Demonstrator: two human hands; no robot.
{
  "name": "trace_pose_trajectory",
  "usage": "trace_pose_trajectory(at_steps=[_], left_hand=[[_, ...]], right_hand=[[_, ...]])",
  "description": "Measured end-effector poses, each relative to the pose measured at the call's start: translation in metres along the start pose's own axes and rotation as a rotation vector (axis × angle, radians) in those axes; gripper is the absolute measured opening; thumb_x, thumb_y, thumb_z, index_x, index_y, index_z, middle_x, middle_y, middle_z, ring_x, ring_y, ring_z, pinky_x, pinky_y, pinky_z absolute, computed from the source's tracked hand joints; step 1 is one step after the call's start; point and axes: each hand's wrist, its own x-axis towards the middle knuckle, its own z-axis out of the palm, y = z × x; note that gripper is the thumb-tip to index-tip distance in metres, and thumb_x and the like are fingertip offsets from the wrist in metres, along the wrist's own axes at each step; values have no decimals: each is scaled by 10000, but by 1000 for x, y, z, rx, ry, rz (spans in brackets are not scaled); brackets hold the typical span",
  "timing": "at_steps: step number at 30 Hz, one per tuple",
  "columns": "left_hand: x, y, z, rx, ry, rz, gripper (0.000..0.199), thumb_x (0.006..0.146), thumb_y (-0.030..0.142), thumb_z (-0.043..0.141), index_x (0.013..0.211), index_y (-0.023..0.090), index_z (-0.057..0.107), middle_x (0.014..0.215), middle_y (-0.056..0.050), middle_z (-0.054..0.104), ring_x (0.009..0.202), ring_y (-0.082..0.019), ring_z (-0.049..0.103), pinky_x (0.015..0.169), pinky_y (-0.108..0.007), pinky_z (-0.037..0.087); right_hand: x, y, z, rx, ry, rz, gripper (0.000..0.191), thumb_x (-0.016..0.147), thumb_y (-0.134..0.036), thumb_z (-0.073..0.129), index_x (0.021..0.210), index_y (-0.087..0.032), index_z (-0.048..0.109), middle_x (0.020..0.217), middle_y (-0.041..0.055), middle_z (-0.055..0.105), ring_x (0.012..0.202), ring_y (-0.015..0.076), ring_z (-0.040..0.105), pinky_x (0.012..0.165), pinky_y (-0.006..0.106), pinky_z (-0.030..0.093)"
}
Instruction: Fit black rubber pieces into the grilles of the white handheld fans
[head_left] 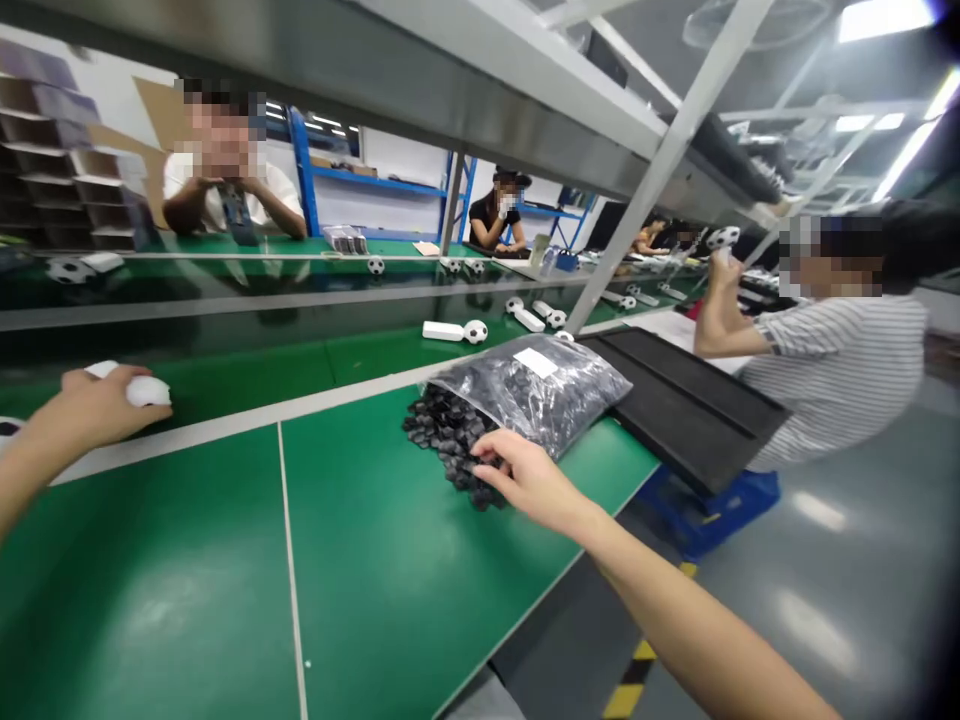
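My left hand [105, 405] is over the belt at the left, fingers curled round a white ball-headed piece [148, 391]; most of that piece is hidden under the hand. My right hand [529, 478] reaches to a heap of small black parts [446, 430], which spill from the mouth of a clear plastic bag [562, 385]. Thumb and forefinger come together at the heap's edge, with a small black part seemingly between the tips. The bag lies on the green bench top [360, 560] and carries a white label.
White handles with football heads [475, 332] lie along the green belt [360, 365]. A black tray [690, 400] juts past the bench's right edge. A slanted metal post [660, 180] rises beyond the bag. One co-worker [840, 370] sits at the right; others sit across the belt.
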Motion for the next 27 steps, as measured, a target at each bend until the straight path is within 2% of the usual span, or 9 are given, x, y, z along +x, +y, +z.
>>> trace_pose_trajectory(at_steps=[2,4,8,11,13,16,20,22,27], left_hand=[[-19,21,8,255,26,-78,560,691,452,577,1155,163,456,1231,-98,406,1088,-513,382,842,-592,361],[-47,48,18,469,-19,-40,523,727,488,558,1139,178,473,1168,-105,440,903,-369,553,748,-480,460],[-110,97,38,634,-113,136,580,721,498,592,1149,127,468,1082,-110,467,765,-297,580,675,-432,483],[-141,118,43,540,-250,213,687,642,368,703,1243,170,438,1158,-105,457,783,-257,576,700,-359,469],[-148,125,41,421,-373,288,737,603,247,724,1276,229,426,1155,-66,480,836,-245,568,734,-328,445],[-144,135,37,289,-456,379,698,534,258,769,1188,255,524,1117,-53,513,1034,-309,489,886,-378,356],[-138,146,46,-119,-480,306,615,380,302,844,946,230,614,1064,-59,553,1203,-382,316,1045,-437,120],[-143,151,55,-292,-423,233,538,411,342,838,881,223,605,872,-67,584,1101,-405,417,1013,-470,182],[-158,161,82,-143,-182,218,550,536,505,753,950,193,568,885,-146,584,892,-402,542,814,-476,398]], right_hand=[[1,9,11,-130,-35,-49,135,864,-220,478,948,-181,576,972,52,588,892,148,550,777,272,465],[5,13,22,-312,-78,-64,167,880,-225,455,985,-183,579,998,53,597,958,178,534,830,301,443],[15,19,37,-630,-147,-47,216,857,-244,499,1025,-142,590,956,95,601,927,242,533,771,331,441],[19,22,43,-627,-192,-91,202,862,-216,484,1012,-158,606,935,86,606,907,230,539,750,311,437],[21,22,45,-608,-215,-117,202,878,-209,453,995,-176,615,935,73,608,906,210,549,749,292,437],[25,19,47,-581,-240,-136,207,887,-204,437,957,-171,629,926,74,610,916,197,564,767,282,438],[30,15,52,-561,-260,-181,197,865,-199,464,940,-157,641,895,91,620,909,220,584,783,315,456],[28,19,57,-562,-229,-229,194,834,-171,486,937,-157,649,880,103,630,887,248,600,754,351,479],[33,78,92,-366,-2,-424,232,758,-227,524,925,-265,681,873,83,676,806,258,639,705,369,514]])
